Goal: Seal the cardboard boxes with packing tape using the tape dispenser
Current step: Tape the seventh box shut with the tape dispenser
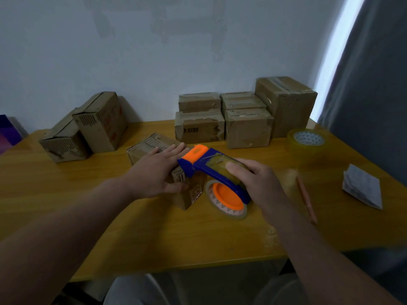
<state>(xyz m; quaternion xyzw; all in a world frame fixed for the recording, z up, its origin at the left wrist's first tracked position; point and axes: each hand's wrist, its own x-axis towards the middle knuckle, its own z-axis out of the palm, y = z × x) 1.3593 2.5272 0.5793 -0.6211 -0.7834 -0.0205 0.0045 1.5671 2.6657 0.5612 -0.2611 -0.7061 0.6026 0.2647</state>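
A small cardboard box [147,148] lies in the middle of the yellow table [66,194]. My left hand [156,170] rests flat on top of it, fingers spread, pressing it down. My right hand [257,179] grips the blue and orange tape dispenser [211,168], thumb on its top. The dispenser's orange front end sits at the box's right edge, beside my left fingertips. Its tape roll [226,200] hangs just to the right of the box, near the tabletop.
Two boxes [88,128] stand at the back left. A stack of several taped boxes [246,115] stands at the back right. A spare tape roll [308,139], a pencil [307,200] and folded paper [362,187] lie on the right.
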